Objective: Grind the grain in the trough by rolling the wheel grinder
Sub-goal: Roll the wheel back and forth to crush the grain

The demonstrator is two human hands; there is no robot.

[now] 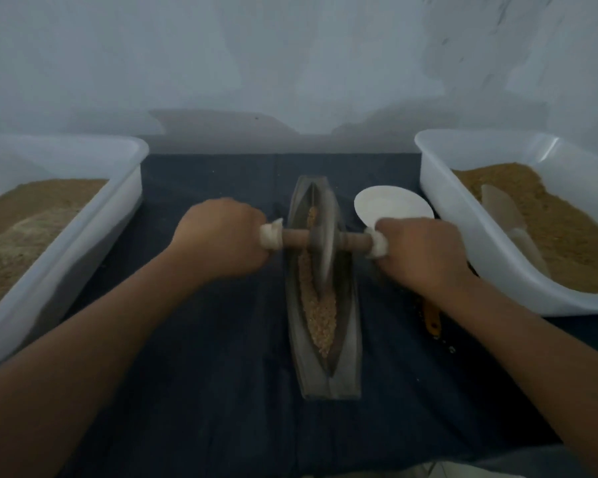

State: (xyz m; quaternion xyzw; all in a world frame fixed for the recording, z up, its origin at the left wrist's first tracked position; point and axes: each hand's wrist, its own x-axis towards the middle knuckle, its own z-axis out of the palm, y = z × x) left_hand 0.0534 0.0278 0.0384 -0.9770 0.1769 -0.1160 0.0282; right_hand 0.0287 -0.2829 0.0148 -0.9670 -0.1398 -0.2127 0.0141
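A: Hands first, quick.
B: Left hand (221,236) curls tight round the left end of the axle, right hand (418,250) round the right end. Both grasp the white-wrapped tips of the grey metal disc wheel grinder (321,246) with its brown wooden axle.
A: Where does the wheel sit?
B: Upright in the long grey boat-shaped trough (325,374), a bit past the middle toward the far end. It's blurred, so edge contact is hard to read.
A: Grain?
B: Tan coarse grain (320,315) lies along the trough groove, mostly on the near side of the wheel, some beyond it.
A: Around it?
B: Round white plate (390,205) just right of the trough, partly behind the right hand. Dark blue cloth (204,357) covers the counter. Left translucent white plastic tub (94,236) holds brown meal. Right translucent white plastic tub (463,229) holds brown grain with a pale scoop (508,219) lying in it. Small orange-handled item (433,322) under the right forearm, can't tell what.
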